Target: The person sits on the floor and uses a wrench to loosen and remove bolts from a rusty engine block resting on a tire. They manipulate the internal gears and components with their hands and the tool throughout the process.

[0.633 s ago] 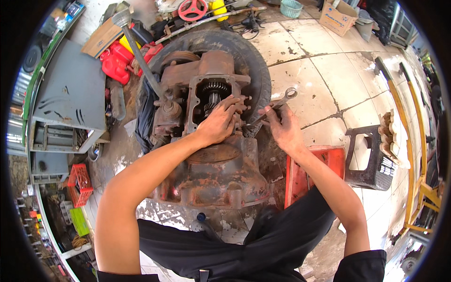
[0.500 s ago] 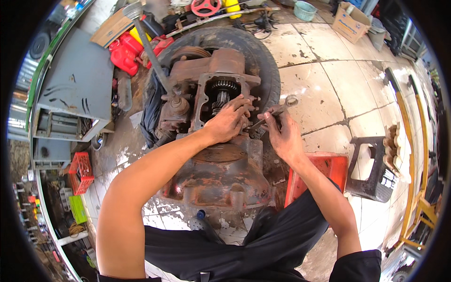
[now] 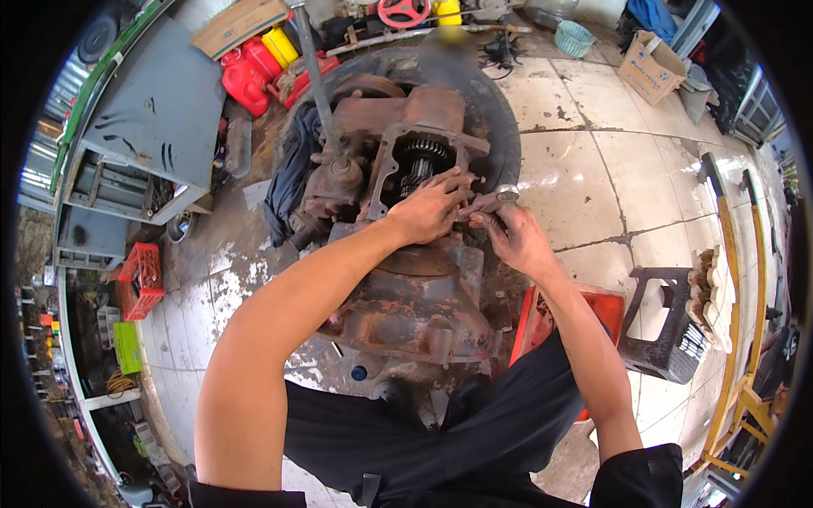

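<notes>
Rust-brown cast-metal casing (image 3: 415, 309): centre, before the person, rectangular opening facing up. Black rubber tyre (image 3: 505, 110): behind the casing. Brown cardboard carton (image 3: 650, 72): far right, side printed with lettering. Left hand (image 3: 430, 208): at the opening's right rim, fingers bent; grip cannot be told. Right hand (image 3: 521, 237): beside it, fingers closed on wrench. Grey metal ring-ended wrench (image 3: 506, 196): by the casing's right edge.

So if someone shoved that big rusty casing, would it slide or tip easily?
The rusty casing is probably heavy and hard to shift, given its bulk and thick-looking metal walls. Tipping seems unlikely, since it lies low and broad, with its far end apparently resting on the large tire.
</notes>
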A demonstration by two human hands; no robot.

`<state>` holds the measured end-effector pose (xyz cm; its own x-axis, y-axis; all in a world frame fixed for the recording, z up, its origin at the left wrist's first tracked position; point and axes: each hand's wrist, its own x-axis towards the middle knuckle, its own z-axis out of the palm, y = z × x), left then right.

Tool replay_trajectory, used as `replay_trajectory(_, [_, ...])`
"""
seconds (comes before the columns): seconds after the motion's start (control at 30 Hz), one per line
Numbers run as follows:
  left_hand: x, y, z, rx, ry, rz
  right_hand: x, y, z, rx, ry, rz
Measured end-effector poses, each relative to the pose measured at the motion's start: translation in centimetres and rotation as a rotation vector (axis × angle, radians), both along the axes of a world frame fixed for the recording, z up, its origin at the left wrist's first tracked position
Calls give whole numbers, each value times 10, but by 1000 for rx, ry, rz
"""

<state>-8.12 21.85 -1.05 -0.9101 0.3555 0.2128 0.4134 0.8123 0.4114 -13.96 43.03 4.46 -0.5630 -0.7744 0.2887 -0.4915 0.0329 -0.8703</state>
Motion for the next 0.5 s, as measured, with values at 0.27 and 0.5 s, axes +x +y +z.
replay_trajectory(0.27, [-2, -1, 1, -64, -64, 12, 12, 11, -49, -273, -482, -123])
replay_trajectory(0.5, [-10, 15, 55, -144, -440, 14, 2, 14, -31, -115, -175, -163])
